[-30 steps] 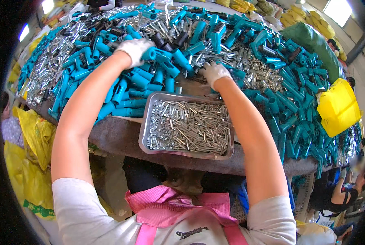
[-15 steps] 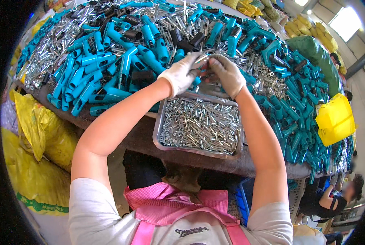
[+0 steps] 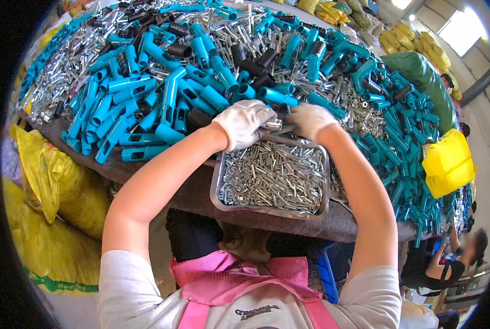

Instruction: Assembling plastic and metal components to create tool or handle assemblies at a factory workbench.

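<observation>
My left hand (image 3: pixel 246 125), in a white glove, is closed around a short shiny metal part (image 3: pixel 272 124) at the far edge of the tray. Just beside it is my right hand (image 3: pixel 313 123), also gloved; its fingertips are blurred and point toward the metal part, so I cannot see whether they grip anything. Below both hands lies a rectangular metal tray (image 3: pixel 216 189) filled with small silver pins (image 3: pixel 275 178). Teal angled tubular housings (image 3: pixel 275 97) and black sleeves (image 3: pixel 250 66) lie just beyond my fingers.
A large heap of teal housings (image 3: pixel 113 120) and silver metal parts (image 3: pixel 245 33) covers the table. At the right are a yellow container (image 3: pixel 449 164) and a green sack (image 3: pixel 420 74). Yellow sacks (image 3: pixel 53 236) stand at the left. Another person (image 3: pixel 448 263) is at the far right.
Both hands have come down and nearer to the tray, and have moved slightly apart. The left keeps a metal part in its fingers. Teal pieces beyond the hands are now uncovered.
</observation>
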Tool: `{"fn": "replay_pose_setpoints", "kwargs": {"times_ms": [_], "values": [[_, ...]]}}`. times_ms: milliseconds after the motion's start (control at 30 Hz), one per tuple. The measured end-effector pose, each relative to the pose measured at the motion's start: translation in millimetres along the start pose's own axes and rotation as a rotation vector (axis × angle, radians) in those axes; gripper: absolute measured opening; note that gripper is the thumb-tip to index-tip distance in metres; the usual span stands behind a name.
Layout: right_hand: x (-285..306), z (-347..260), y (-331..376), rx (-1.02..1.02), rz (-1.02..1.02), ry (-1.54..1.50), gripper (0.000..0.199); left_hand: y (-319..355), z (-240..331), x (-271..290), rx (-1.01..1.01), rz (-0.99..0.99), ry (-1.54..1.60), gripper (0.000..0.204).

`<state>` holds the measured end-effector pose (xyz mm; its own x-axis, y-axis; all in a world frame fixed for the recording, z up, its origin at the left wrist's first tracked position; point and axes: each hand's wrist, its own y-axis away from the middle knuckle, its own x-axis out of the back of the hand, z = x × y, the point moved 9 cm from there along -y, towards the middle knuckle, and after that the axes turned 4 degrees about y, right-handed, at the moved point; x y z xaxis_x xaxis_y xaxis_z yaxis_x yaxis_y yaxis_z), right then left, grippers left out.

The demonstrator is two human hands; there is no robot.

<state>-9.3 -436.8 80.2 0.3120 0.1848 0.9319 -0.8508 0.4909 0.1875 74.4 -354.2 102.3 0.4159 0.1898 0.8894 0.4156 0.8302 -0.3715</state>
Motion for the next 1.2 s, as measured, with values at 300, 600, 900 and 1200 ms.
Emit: {"fn": "replay_pose_setpoints", "kwargs": {"times_ms": [300, 600, 900, 1200], "values": [[29.9, 101.3, 84.8, -0.518, 0.108, -0.128, 0.038, -38.1, -53.2, -24.3, 0.090, -0.161, -0.482, 0.034], [12.5, 80.6, -81.3, -0.532, 0.241, -0.615, 0.047, -9.6, -73.1, 30.3, 0.234, -0.017, -0.469, 0.038], [-55.2, 142.0, -13.1, -0.910, 0.694, -0.918, 0.025, 46.4, -35.8, 22.4, 0.656, 0.752, 1.701, 0.028], [80.2, -15.7, 164.1, -0.392, 0.922, -1.091, 0.021, 96.5, 20.8, -28.2, 0.714, 1.042, 2.582, 0.023]]}}
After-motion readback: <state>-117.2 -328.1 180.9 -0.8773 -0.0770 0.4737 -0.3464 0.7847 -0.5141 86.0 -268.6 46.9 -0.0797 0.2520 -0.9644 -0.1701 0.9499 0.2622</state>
